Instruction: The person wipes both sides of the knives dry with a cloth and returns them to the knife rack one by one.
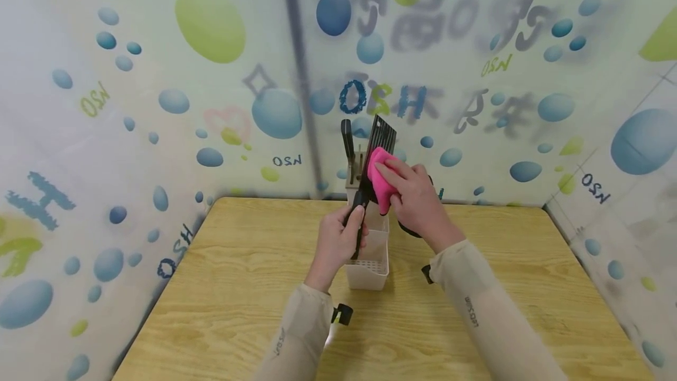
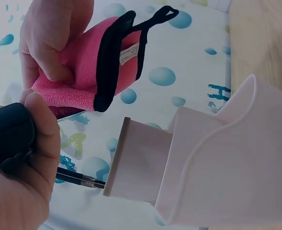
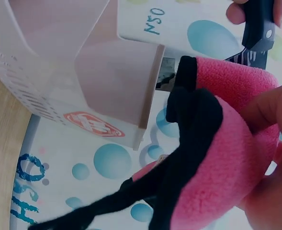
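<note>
Black knife (image 1: 364,184), partly behind pink cloth (image 1: 379,181), partly hides the white holder (image 1: 367,279).

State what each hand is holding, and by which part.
The left hand grips a knife by its black handle; the right hand holds a pink cloth by its plush body.

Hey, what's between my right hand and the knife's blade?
The pink cloth: the head view shows your right hand gripping it over part of the dark blade.
</note>
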